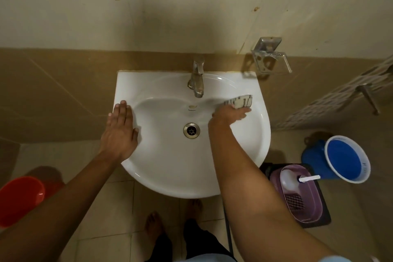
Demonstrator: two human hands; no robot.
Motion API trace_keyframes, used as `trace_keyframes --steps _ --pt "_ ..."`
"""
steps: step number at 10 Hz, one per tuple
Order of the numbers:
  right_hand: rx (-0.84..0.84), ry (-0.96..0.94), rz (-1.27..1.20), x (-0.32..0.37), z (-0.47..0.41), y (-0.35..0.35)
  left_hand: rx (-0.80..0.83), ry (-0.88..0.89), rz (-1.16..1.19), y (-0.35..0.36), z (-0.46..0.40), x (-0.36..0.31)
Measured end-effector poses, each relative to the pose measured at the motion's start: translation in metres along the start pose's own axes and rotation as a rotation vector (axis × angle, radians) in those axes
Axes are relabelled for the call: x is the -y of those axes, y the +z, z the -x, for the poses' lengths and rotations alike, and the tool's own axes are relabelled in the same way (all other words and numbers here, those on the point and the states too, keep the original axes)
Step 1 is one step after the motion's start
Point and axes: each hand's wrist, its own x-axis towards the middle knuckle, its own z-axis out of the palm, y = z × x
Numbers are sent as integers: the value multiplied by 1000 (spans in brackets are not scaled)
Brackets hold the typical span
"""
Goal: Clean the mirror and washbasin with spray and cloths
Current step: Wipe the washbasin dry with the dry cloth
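A white washbasin (pixel 170 172) is fixed to the tiled wall, with a metal tap (pixel 196 80) at the back and a drain (pixel 191 130) in the middle. My right hand (pixel 230 112) presses a striped grey cloth (pixel 241 101) against the bowl's inner right side, just right of the tap. My left hand (pixel 121 132) lies flat with fingers apart on the basin's left rim, holding nothing. A white spray bottle (pixel 290 178) lies in a purple basket (pixel 306 208) on the floor at the right. The mirror is out of view.
A blue bucket (pixel 346 160) stands on the floor right of the basin, beside the basket. A red bucket (pixel 20 198) sits at the lower left. A metal soap holder (pixel 269 55) juts from the wall right of the tap. My bare feet (pixel 155 225) stand under the basin.
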Motion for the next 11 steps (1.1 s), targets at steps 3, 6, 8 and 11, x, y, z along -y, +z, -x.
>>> trace_keyframes --steps 3,6,8,11 --pt "229 205 -10 -57 -6 59 -39 -2 69 2 1 5" --pt "631 309 -98 -60 108 66 -70 -23 261 -1 3 15" --pt "933 -545 843 -123 151 73 -122 49 292 4 -2 20" --pt "1114 -1072 1376 -123 41 -6 -120 16 263 3 0 15"
